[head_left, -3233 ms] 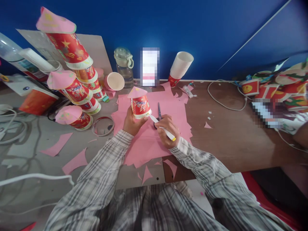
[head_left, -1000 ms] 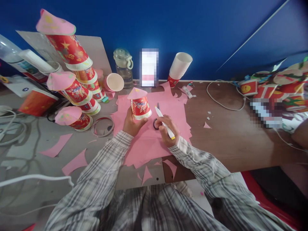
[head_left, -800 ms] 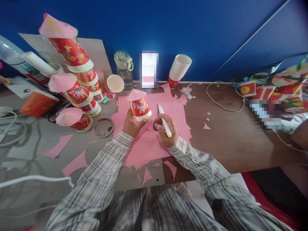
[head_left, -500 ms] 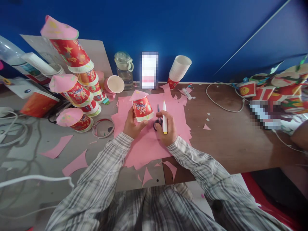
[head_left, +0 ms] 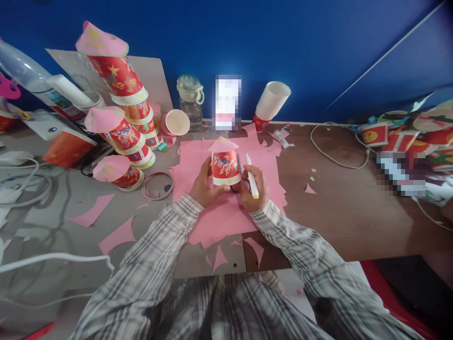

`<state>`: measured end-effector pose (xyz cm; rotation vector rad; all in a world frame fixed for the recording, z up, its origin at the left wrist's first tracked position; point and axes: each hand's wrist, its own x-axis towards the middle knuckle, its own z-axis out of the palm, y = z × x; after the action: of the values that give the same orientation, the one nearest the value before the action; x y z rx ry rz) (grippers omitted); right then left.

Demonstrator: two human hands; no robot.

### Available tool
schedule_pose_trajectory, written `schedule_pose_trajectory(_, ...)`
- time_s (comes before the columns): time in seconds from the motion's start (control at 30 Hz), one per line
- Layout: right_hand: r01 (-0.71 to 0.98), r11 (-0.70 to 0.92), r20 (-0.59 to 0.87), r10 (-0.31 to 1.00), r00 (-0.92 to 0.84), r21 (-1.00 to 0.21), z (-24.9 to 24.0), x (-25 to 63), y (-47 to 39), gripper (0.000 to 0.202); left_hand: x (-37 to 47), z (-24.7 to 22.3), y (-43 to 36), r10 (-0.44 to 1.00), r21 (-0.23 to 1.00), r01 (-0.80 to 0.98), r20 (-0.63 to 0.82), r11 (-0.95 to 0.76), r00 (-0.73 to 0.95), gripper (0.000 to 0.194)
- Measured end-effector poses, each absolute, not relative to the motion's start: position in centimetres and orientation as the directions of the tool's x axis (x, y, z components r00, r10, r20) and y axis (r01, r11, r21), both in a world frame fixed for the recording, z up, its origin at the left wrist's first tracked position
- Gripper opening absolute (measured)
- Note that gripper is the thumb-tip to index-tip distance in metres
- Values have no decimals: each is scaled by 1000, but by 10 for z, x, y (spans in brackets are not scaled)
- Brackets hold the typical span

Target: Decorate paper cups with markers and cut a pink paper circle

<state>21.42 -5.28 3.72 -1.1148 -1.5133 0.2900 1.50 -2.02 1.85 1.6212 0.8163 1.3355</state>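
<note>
Red printed paper makes up the small cup (head_left: pixel 225 166), topped with a pink paper cone (head_left: pixel 223 144) and held nearly upright over the pink sheets (head_left: pixel 215 219), toward their middle. The left hand (head_left: pixel 208 188) has it in a half-curled grip, fingers around the left side and thumb along the lower rim; the right hand (head_left: pixel 255 186) closes its grip on a white marker (head_left: pixel 252 182), its tip pointing away from the person, and whether those fingers also touch the cup I cannot tell. The cup looks light and springy, likely to dent if squeezed at the wall, so the stiffer lower rim seems the better hold; the cone looks flimsy and best left unpressed. Scissors (head_left: pixel 239 163) lie on the sheets, partly hidden. Left of the sheets, stacked cup towers (head_left: pixel 123 134) stand close and would probably topple easily; right of them the brown bench (head_left: pixel 339 208) stretches away with scraps (head_left: pixel 310 189) and a white cable (head_left: pixel 368 158), giving wider room for moving, while its front edge runs just before them
</note>
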Motion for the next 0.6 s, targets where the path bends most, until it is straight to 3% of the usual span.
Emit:
schedule_pose_trajectory(0.3, 654, 631, 833, 553, -1, -417, 39, 225, -40, 44, 22, 43, -26, 898, 932, -54, 359, -358, 253, 111)
schedule_pose_trajectory(0.43, 625, 685, 884, 467, 16, -373, 39, 227, -37, 43, 23, 59, -30, 894, 924, -38, 379, -382, 238, 110)
schedule_pose_trajectory(0.53, 616, 661, 871, 483, 88, -429, 40, 225, -36, 35, 7, 79, -44, 902, 899, 73, 430, -431, 38, 92)
schedule_pose_trajectory(0.6, 626, 634, 861, 491, 128, -455, 41, 222, -36, 31, -19, 97, -56, 877, 864, 233, 474, -447, -76, 66)
